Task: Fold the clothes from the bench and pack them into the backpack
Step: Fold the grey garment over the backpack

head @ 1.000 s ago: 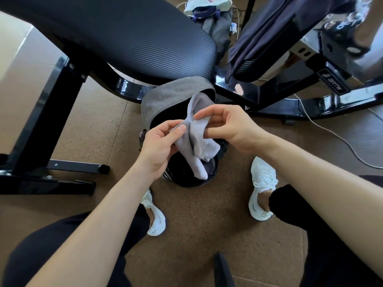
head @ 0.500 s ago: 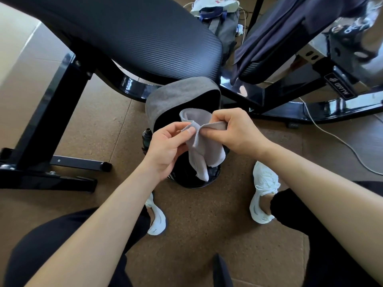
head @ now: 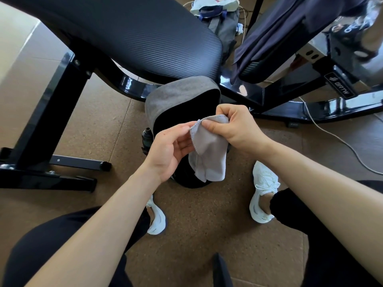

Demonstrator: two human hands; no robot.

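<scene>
The brown, cork-like floor [head: 83,125] carries a black padded bench [head: 124,38] on the left. Below its end stands the open grey backpack [head: 172,100]; its inside is too dark to make out. Over it, the left hand [head: 172,150] touches the edge of a small grey cloth [head: 209,154], but I cannot tell whether it is pinching it. The right hand [head: 234,129] pinches the cloth's top edge. A navy garment [head: 279,27] is cut off at the top right.
</scene>
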